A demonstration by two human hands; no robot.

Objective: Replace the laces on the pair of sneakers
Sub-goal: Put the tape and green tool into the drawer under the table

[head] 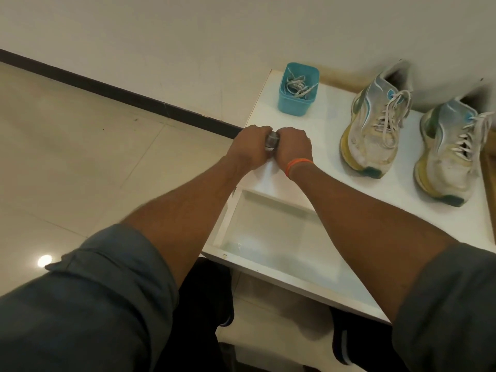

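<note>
Left hand [248,147] and right hand [292,146] both closed around a small shiny metal object [271,141], at the white bench [335,167]'s left edge. Beyond, loose laces [298,85] coiled in a blue square plastic tub [298,88]. Right of that, two worn white-and-yellow laced sneakers [373,124] side by side on the bench, well apart from both hands.

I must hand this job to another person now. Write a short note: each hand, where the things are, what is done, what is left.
Left hand and right hand: both closed around a small silvery object near the left edge of the white table; I cannot tell what it is.
Sneakers: left sneaker and right sneaker stand side by side on the table, apart from the hands.
Blue tub at the far edge holds loose laces.
Done: nothing; both sneakers are fully laced.
Left: unlace both, then thread other laces.
</note>
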